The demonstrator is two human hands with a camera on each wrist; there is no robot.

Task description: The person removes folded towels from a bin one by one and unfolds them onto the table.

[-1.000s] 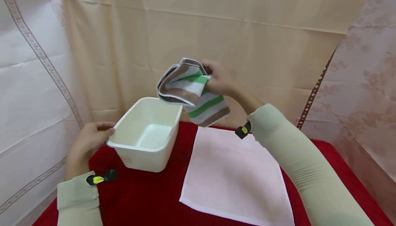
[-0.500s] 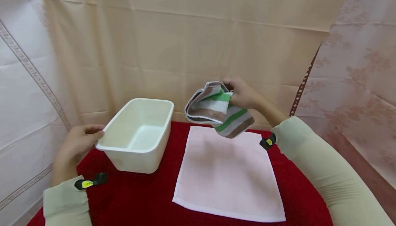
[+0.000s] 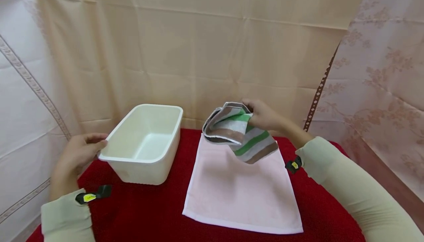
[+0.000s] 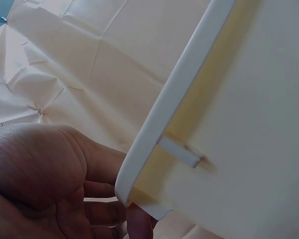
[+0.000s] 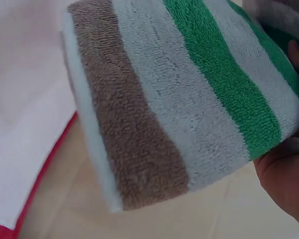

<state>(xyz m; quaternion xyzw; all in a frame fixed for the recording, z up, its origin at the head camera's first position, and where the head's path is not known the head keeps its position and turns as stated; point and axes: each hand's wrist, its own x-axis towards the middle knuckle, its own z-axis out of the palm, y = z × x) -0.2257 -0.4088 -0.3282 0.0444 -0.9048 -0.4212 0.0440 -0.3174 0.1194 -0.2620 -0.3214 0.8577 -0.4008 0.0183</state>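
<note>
My right hand [image 3: 263,115] grips a folded striped towel [image 3: 255,142] in green, brown and white, holding it above the far part of a pale pink towel [image 3: 241,198]. In the right wrist view the striped towel [image 5: 164,99] fills much of the picture, and part of the hand [image 5: 286,184] shows at the right edge. My left hand [image 3: 79,152] pinches the near left corner of a cream plastic basin [image 3: 142,168]. The left wrist view shows the fingers curled at the rim of the basin [image 4: 159,119], some of them behind it. Nothing lies inside the basin.
The pink towel lies spread flat on a red tablecloth [image 3: 139,216], to the right of the basin. A beige curtain [image 3: 198,50] hangs right behind the table, with white cloth [image 3: 26,124] at the left and patterned cloth [image 3: 391,87] at the right.
My right hand has carried the striped towel rightward and down, from beside the basin's far rim to over the pink towel. The left hand keeps its hold on the basin as the view shifts.
</note>
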